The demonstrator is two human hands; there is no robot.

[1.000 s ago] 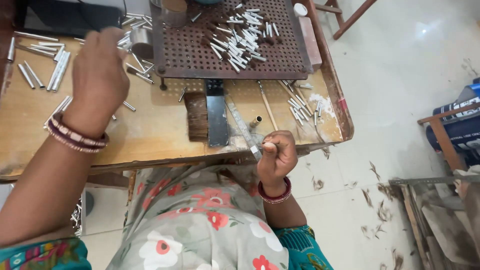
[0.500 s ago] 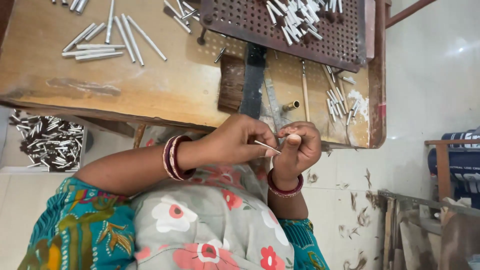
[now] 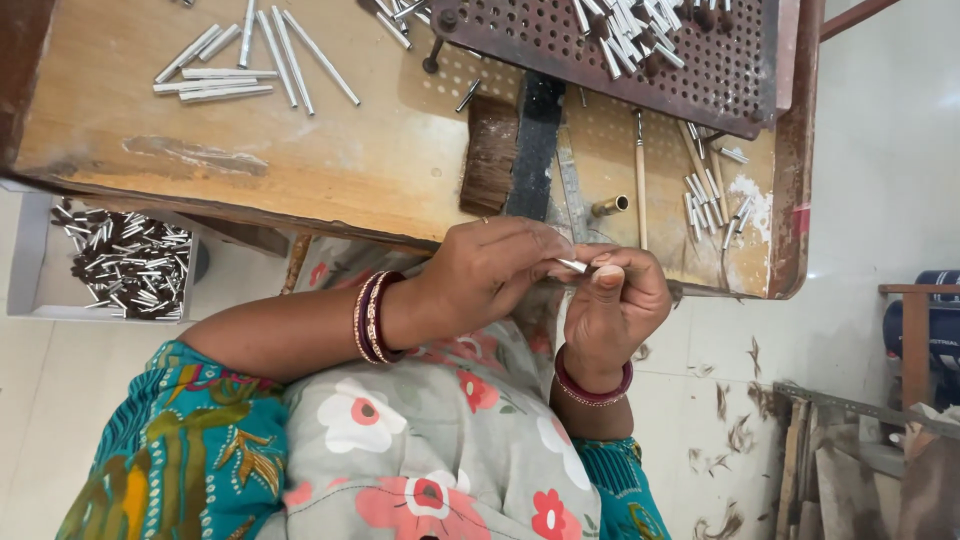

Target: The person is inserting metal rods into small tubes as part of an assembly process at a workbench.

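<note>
1. A wooden workbench point(image 3: 330, 170) filled the upper part of the view.
2. A dark perforated metal plate point(image 3: 560, 45) lay at its far edge, strewn with short metal tubes point(image 3: 625, 30).
3. Longer silver tubes point(image 3: 250, 60) lay loose to the left.
4. A brush point(image 3: 490, 150) rested beside a black block point(image 3: 535, 145).
5. A white tray point(image 3: 25, 260) of small tubes sat on the floor.

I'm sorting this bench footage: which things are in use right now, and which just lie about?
In use:
- left hand
- right hand
- small metal tube pinched between them

Lying about:
- long metal tubes
- perforated tray
- brush
- box of tubes
</note>
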